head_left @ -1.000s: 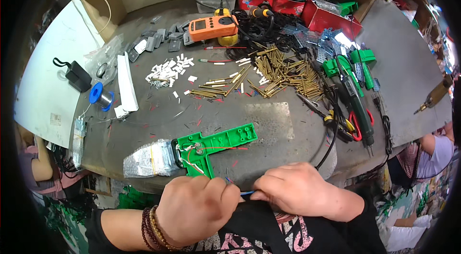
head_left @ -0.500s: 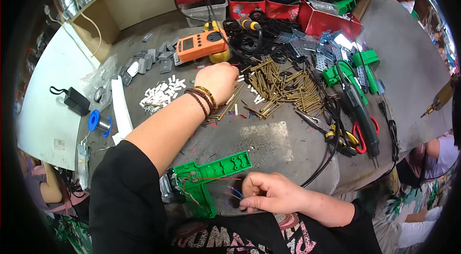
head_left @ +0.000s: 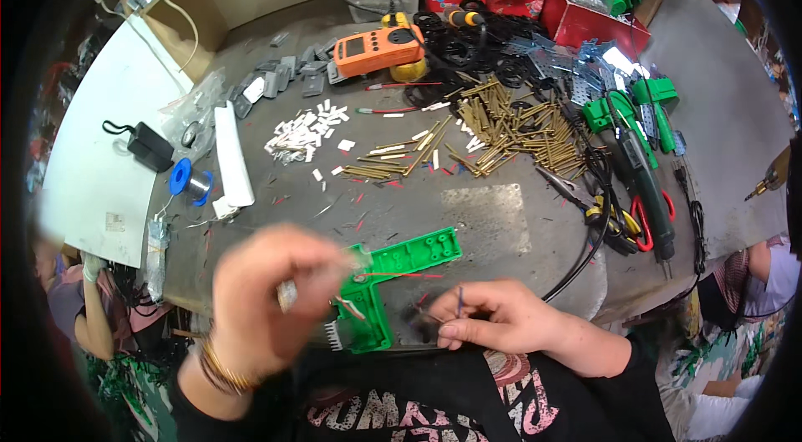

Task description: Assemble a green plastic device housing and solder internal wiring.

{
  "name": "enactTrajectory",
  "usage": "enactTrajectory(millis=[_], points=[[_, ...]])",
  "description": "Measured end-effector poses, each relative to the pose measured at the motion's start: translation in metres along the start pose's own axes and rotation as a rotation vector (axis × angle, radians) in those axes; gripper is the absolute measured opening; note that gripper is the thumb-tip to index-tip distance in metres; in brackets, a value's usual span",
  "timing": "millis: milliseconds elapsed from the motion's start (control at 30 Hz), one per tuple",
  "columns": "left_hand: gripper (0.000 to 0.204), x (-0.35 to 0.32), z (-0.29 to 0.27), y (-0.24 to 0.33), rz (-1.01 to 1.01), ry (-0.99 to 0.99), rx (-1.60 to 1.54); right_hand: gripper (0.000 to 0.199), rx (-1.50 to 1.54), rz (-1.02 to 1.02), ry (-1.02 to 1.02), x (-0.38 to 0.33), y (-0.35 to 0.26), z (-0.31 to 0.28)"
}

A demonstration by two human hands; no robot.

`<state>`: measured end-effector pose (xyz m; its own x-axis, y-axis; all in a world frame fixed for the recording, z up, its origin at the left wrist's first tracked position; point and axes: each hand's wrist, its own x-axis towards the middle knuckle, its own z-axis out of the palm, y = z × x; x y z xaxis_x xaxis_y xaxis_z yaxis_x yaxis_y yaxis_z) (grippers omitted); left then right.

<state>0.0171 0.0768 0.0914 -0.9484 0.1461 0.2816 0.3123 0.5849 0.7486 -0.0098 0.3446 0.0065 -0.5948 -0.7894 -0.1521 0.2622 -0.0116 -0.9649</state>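
**Left hand back from the brass pins, wires pinched at the green housing**

Pinched between thumb and forefinger, a few thin wires (head_left: 458,302) stood up out of the right hand (head_left: 501,321), which rested at the near table edge just right of the green plastic housing (head_left: 393,275). That grip had hardly shifted from half a second earlier. The left hand (head_left: 271,300) had changed most: half a second before, it was stretched far out over the pile of brass pins (head_left: 501,124); now it was back close to the body, blurred by motion, partly covering the housing's left end. Its fingers were curled, and something small and pale showed at them, but the blur hid whether they truly gripped it. Judging by that trip, a part had probably been fetched for the housing, where red and white leads (head_left: 368,292) lay exposed. The orange meter (head_left: 376,48) and the blue solder spool (head_left: 190,183) sat untouched, well apart.
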Motion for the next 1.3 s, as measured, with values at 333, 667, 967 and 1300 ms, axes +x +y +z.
enactTrajectory(millis=[333,667,967,1300], points=[[0.008,-0.078,0.035,0.000,-0.540,-0.130,-0.967,0.016,-0.398,-0.300,0.008,-0.002,-0.035,0.037],[0.028,-0.077,0.042,0.004,0.365,0.043,0.163,0.009,-0.629,-0.331,0.169,-0.004,-0.014,0.050],[0.015,-0.081,0.037,-0.002,-0.080,-0.069,-0.265,0.008,-0.590,-0.386,0.195,-0.008,-0.016,0.044],[0.018,-0.089,0.039,-0.010,-0.466,-0.210,-0.888,0.010,-0.661,-0.551,0.158,-0.001,-0.012,0.048]])
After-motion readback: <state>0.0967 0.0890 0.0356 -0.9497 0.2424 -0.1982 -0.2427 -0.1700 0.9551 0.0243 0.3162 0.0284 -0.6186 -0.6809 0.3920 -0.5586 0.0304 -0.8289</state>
